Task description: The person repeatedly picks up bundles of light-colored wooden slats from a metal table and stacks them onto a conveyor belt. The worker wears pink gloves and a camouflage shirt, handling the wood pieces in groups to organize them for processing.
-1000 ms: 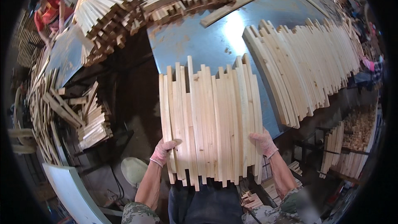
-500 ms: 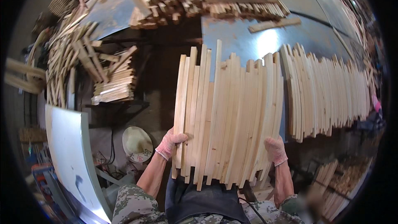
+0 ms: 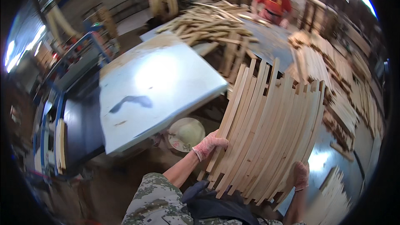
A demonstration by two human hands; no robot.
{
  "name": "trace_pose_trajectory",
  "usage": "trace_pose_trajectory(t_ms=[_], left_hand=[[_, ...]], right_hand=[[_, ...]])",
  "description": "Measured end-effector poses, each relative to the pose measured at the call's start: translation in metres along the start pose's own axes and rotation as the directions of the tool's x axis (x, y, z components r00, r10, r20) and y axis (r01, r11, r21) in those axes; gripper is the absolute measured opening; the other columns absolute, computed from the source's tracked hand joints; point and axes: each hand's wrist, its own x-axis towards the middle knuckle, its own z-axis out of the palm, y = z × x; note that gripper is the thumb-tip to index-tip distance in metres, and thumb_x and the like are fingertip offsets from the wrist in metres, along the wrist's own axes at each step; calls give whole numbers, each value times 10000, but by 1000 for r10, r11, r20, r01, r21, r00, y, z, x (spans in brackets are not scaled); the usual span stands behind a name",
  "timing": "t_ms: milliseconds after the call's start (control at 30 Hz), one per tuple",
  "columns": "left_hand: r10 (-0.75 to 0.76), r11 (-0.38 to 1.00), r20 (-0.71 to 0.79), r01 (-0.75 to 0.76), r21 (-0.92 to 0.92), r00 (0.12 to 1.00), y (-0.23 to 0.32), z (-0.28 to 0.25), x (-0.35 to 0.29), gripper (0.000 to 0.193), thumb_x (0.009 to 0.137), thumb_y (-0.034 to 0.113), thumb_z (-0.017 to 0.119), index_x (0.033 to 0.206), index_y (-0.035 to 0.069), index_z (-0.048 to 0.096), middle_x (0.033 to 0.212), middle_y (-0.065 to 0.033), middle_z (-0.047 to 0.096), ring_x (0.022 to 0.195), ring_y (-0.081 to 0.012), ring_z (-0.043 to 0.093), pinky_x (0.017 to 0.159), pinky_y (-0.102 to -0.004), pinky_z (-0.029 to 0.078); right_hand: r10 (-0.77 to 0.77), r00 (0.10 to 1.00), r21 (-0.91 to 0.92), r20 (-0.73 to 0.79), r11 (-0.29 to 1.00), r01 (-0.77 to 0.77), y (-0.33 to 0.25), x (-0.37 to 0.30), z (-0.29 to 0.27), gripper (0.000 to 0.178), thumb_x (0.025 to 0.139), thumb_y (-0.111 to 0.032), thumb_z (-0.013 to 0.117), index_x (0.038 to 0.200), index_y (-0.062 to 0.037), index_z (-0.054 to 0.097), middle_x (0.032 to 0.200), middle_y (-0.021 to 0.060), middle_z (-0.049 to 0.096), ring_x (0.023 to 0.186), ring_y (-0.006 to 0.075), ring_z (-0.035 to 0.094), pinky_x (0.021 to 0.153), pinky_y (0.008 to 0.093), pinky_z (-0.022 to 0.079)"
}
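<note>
Between my two gloved hands I hold a wide row of pale wooden strips [image 3: 266, 137], pressed side by side with uneven ends. My left hand [image 3: 211, 144], in a pinkish knit glove, grips the row's left edge with the thumb over the top. At the right edge my right hand [image 3: 301, 176] is closed around the outer strips; part of its fingers is hidden under them. The strips are off any table, over my lap and dark apron [image 3: 221, 208].
A pale metal-topped table [image 3: 166, 87] stands to the left. Beyond it lies a heap of loose wooden sticks [image 3: 208, 23]. A person in red [image 3: 273, 4] works at the back. Stacked strips [image 3: 314, 64] fill the right side. A round whitish lid [image 3: 186, 131] sits below the table's edge.
My view has swung left, so the metal-topped table and the person in red now show fully. The strips stay gripped in both hands and appear farther right and tilted.
</note>
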Motion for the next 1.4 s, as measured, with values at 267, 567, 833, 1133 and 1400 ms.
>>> trace_pose_trajectory(t_ms=[267,567,833,1133,1400], left_hand=[[25,967,-356,-112,-227,934,46,-198,-205,523,838,325,871,1241,43,693,1057,-75,717,977,-212,694,916,-422,605],[-33,921,-618,-216,-324,786,-11,-408,-313,552,880,347,858,1277,5,683,1112,-125,741,964,-251,741,914,-465,642],[65,994,-819,-113,0,571,31,-479,-334,795,907,416,849,1485,-32,538,1273,-190,728,1036,-314,754,969,-469,611],[-16,669,-891,667,328,454,149,-541,-366,1103,911,826,612,1680,88,329,1465,-210,664,1296,-348,674,1106,-437,518],[144,676,-977,705,211,155,91,-656,-424,1000,994,740,558,1744,173,217,1461,-227,642,1283,-373,672,1075,-478,523]], right_hand=[[285,883,-443,372,891,-101,53,13,448,612,852,-219,823,1359,39,597,1054,28,691,868,140,683,827,317,586],[558,759,-733,336,661,-161,236,38,669,388,852,-39,777,1211,62,670,1020,96,722,888,213,721,886,362,624],[609,742,-750,281,621,-226,312,82,755,428,902,-17,756,1298,65,619,1055,126,720,917,252,730,918,407,643],[636,675,-742,375,642,-192,379,112,839,491,888,-64,759,1333,56,590,1069,112,713,966,247,716,929,403,622],[668,589,-768,455,629,-119,513,71,933,548,864,-119,777,1357,28,591,1145,126,724,996,247,716,940,400,603]])
